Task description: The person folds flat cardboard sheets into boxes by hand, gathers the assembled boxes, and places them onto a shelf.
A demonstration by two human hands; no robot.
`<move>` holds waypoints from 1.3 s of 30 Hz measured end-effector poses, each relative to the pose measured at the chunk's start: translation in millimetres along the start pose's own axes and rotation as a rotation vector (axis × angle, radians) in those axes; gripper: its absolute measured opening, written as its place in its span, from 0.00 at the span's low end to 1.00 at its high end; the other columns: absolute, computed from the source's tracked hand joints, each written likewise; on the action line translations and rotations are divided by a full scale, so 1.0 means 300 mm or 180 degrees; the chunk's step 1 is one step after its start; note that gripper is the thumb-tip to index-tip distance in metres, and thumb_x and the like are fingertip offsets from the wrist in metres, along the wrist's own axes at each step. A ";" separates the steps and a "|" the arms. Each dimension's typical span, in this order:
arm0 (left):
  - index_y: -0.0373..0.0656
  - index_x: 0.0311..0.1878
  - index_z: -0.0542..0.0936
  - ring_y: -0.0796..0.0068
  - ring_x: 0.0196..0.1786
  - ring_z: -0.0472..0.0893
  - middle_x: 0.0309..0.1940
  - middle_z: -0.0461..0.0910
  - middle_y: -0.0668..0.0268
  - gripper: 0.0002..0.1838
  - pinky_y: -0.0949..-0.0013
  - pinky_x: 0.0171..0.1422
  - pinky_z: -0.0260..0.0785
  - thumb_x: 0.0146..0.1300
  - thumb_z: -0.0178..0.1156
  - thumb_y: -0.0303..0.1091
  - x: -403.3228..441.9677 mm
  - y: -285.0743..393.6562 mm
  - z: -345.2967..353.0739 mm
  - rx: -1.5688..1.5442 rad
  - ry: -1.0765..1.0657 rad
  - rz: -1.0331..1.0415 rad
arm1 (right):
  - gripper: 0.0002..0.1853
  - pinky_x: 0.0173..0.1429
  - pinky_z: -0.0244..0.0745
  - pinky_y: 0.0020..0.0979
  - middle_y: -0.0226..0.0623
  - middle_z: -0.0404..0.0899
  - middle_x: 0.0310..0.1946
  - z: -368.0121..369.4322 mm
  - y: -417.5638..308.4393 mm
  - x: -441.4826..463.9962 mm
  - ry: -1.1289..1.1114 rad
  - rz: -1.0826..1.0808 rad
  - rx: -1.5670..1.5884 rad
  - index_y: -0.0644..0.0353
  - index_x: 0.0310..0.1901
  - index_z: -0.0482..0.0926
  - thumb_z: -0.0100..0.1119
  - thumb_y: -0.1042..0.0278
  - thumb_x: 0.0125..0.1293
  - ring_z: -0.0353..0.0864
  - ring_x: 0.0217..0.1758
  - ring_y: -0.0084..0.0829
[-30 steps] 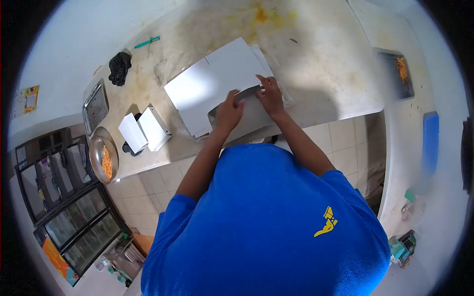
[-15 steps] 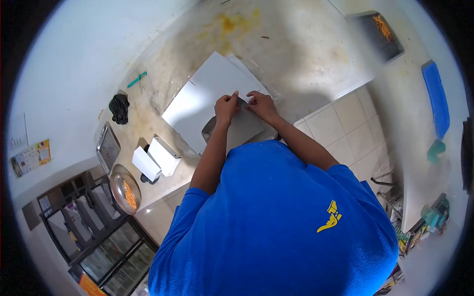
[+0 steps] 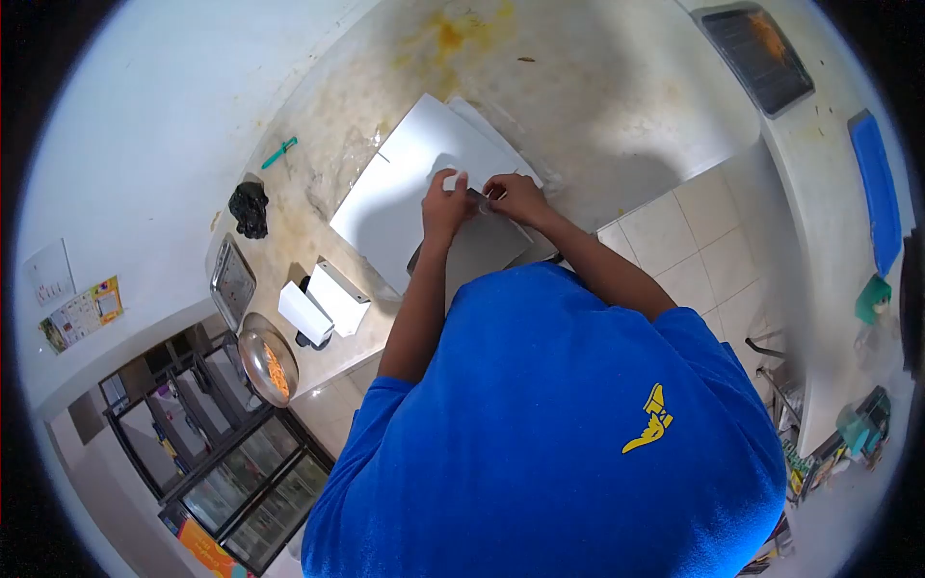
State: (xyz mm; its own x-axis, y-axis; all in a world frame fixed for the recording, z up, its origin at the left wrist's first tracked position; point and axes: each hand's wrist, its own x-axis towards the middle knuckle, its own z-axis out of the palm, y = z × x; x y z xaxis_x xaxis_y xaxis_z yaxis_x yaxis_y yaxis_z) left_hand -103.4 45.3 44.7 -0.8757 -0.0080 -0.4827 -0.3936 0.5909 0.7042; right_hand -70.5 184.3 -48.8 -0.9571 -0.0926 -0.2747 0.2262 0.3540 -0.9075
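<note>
White sheets or flat panels (image 3: pixel 405 183) lie stacked at an angle on the table, a darker grey flat piece (image 3: pixel 479 249) over their near side. Above them my left hand (image 3: pixel 445 207) has its fingers bent in toward the thumb; what they hold, if anything, is hidden. Close by on its right, my right hand (image 3: pixel 518 200) has its fingers closed at a small, shiny dark-grey strip (image 3: pixel 479 200) between the two hands. The strip's exact kind is too small to tell.
On the left are a green pen or cutter (image 3: pixel 279 152), a black plastic bag (image 3: pixel 250 209), a metal tray (image 3: pixel 233 284), white folded pieces (image 3: pixel 328 301) and a steel bowl (image 3: pixel 262 358) with orange shreds. A black tray (image 3: pixel 756 63) and blue tray (image 3: pixel 875 193) sit right.
The view has shifted, so the surroundings appear farther right. My left index finger and thumb have bent differently, and my right fingers have drawn in around the small grey strip.
</note>
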 end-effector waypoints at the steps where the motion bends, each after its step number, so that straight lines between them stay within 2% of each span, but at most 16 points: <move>1: 0.37 0.42 0.74 0.74 0.25 0.80 0.23 0.79 0.60 0.16 0.71 0.31 0.72 0.65 0.55 0.43 0.014 -0.013 -0.003 0.0185 -0.0172 0.0133 | 0.14 0.41 0.76 0.28 0.36 0.83 0.30 -0.004 -0.014 -0.004 0.0008 -0.0019 0.0011 0.60 0.38 0.81 0.64 0.68 0.48 0.82 0.33 0.27; 3: 0.37 0.44 0.75 0.73 0.25 0.80 0.20 0.79 0.61 0.17 0.71 0.33 0.72 0.66 0.53 0.44 0.053 -0.053 -0.004 0.0566 -0.0532 0.0429 | 0.14 0.38 0.75 0.27 0.35 0.82 0.30 -0.018 0.000 0.005 -0.0027 0.0092 0.0160 0.60 0.39 0.81 0.64 0.68 0.50 0.81 0.33 0.26; 6: 0.36 0.40 0.76 0.74 0.28 0.80 0.23 0.79 0.62 0.15 0.71 0.33 0.72 0.66 0.54 0.42 0.042 -0.125 0.010 0.1050 -0.0172 0.0772 | 0.14 0.34 0.73 0.25 0.33 0.81 0.30 -0.036 0.001 0.021 -0.0180 0.0479 0.0743 0.60 0.41 0.80 0.63 0.69 0.52 0.79 0.31 0.23; 9: 0.35 0.39 0.74 0.74 0.32 0.80 0.27 0.78 0.62 0.13 0.71 0.36 0.74 0.64 0.58 0.37 -0.021 -0.188 0.051 0.0045 0.0294 0.0936 | 0.14 0.30 0.71 0.23 0.31 0.80 0.30 -0.020 0.017 0.037 -0.0293 0.0643 0.1144 0.60 0.44 0.79 0.62 0.70 0.54 0.77 0.30 0.21; 11: 0.35 0.38 0.72 0.74 0.35 0.80 0.30 0.77 0.62 0.12 0.71 0.38 0.76 0.62 0.60 0.34 -0.023 -0.213 0.093 -0.1121 0.0538 0.0908 | 0.15 0.30 0.71 0.22 0.31 0.79 0.31 -0.027 0.012 0.057 -0.0346 0.0706 0.1386 0.60 0.46 0.78 0.62 0.71 0.55 0.76 0.30 0.20; 12: 0.35 0.38 0.71 0.74 0.36 0.79 0.32 0.76 0.62 0.11 0.70 0.39 0.77 0.62 0.61 0.33 -0.034 -0.226 0.107 -0.1699 0.0661 0.0855 | 0.15 0.31 0.71 0.22 0.31 0.79 0.32 -0.035 0.004 0.051 -0.0403 0.0800 0.1571 0.60 0.46 0.78 0.62 0.71 0.56 0.76 0.30 0.20; 15: 0.35 0.38 0.69 0.74 0.38 0.79 0.33 0.75 0.62 0.12 0.69 0.42 0.78 0.61 0.61 0.31 -0.084 -0.179 0.114 -0.2031 0.0554 0.0357 | 0.16 0.35 0.72 0.22 0.32 0.79 0.33 -0.026 0.006 0.043 -0.0290 0.0923 0.1814 0.60 0.48 0.77 0.62 0.71 0.56 0.76 0.33 0.20; 18: 0.35 0.37 0.70 0.74 0.34 0.80 0.32 0.76 0.62 0.11 0.70 0.39 0.78 0.61 0.61 0.30 -0.077 -0.204 0.131 -0.2036 0.0548 0.0339 | 0.16 0.40 0.72 0.22 0.33 0.79 0.34 -0.017 0.013 0.031 -0.0164 0.0989 0.1914 0.59 0.49 0.76 0.62 0.71 0.57 0.77 0.35 0.21; 19: 0.35 0.37 0.71 0.74 0.33 0.80 0.31 0.77 0.62 0.11 0.72 0.37 0.77 0.60 0.61 0.30 -0.078 -0.215 0.127 -0.1504 0.0689 0.0362 | 0.16 0.41 0.72 0.23 0.34 0.79 0.35 -0.014 0.012 0.024 -0.0151 0.1017 0.1948 0.59 0.49 0.76 0.62 0.71 0.58 0.77 0.36 0.22; 21: 0.35 0.36 0.72 0.75 0.31 0.80 0.30 0.79 0.61 0.10 0.75 0.34 0.74 0.59 0.62 0.30 -0.082 -0.206 0.103 -0.0434 0.0964 0.0403 | 0.17 0.37 0.71 0.21 0.32 0.78 0.33 -0.004 0.018 0.031 -0.0176 0.1046 0.2066 0.59 0.50 0.75 0.61 0.71 0.58 0.75 0.33 0.19; 24: 0.35 0.34 0.74 0.76 0.28 0.80 0.28 0.80 0.62 0.09 0.76 0.29 0.72 0.57 0.62 0.29 -0.090 -0.170 0.089 -0.0446 0.0975 0.0131 | 0.18 0.34 0.71 0.23 0.34 0.79 0.34 -0.027 -0.008 0.039 -0.0629 0.1194 0.2098 0.58 0.52 0.75 0.61 0.71 0.59 0.76 0.34 0.20; 27: 0.36 0.37 0.74 0.75 0.28 0.81 0.29 0.80 0.62 0.10 0.76 0.26 0.71 0.60 0.61 0.33 -0.096 -0.173 0.122 -0.0646 0.1101 0.0183 | 0.19 0.32 0.70 0.24 0.35 0.80 0.35 -0.031 -0.006 0.047 -0.1003 0.1205 0.2102 0.57 0.53 0.74 0.59 0.71 0.59 0.75 0.33 0.21; 30: 0.38 0.40 0.73 0.74 0.31 0.82 0.29 0.79 0.63 0.11 0.77 0.25 0.70 0.63 0.59 0.37 -0.123 -0.134 0.125 -0.1528 0.0888 -0.0486 | 0.18 0.29 0.68 0.23 0.35 0.79 0.36 -0.039 -0.016 0.052 -0.1148 0.1293 0.2318 0.57 0.54 0.73 0.58 0.71 0.60 0.73 0.31 0.20; 33: 0.41 0.42 0.72 0.74 0.33 0.83 0.31 0.78 0.65 0.12 0.77 0.26 0.69 0.65 0.56 0.40 -0.132 -0.131 0.122 -0.2092 0.0760 -0.0760 | 0.20 0.29 0.68 0.22 0.34 0.77 0.36 -0.044 -0.022 0.060 -0.1303 0.1355 0.2323 0.56 0.55 0.72 0.58 0.71 0.60 0.73 0.31 0.20; 36: 0.41 0.43 0.72 0.74 0.33 0.83 0.34 0.77 0.67 0.12 0.76 0.28 0.69 0.66 0.55 0.40 -0.143 -0.094 0.119 -0.1952 0.0889 -0.0996 | 0.22 0.30 0.68 0.23 0.33 0.76 0.37 -0.042 -0.017 0.063 -0.1489 0.1331 0.2305 0.56 0.57 0.70 0.58 0.70 0.60 0.73 0.32 0.21; 39: 0.42 0.44 0.71 0.75 0.34 0.82 0.36 0.77 0.68 0.12 0.75 0.32 0.70 0.65 0.56 0.39 -0.130 -0.109 0.110 -0.1671 0.0712 -0.0930 | 0.24 0.31 0.69 0.23 0.33 0.76 0.36 -0.038 -0.020 0.064 -0.1551 0.1401 0.2311 0.55 0.58 0.68 0.59 0.71 0.59 0.73 0.32 0.22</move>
State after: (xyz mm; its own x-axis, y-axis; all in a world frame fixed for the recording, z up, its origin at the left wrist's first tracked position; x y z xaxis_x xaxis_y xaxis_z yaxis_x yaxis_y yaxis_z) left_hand -47.3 52.9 23.4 -0.7264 -0.3106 -0.6131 -0.6599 0.0655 0.7485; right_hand -92.3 191.1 -45.1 -0.6176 -0.5216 -0.5887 0.7580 -0.1949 -0.6225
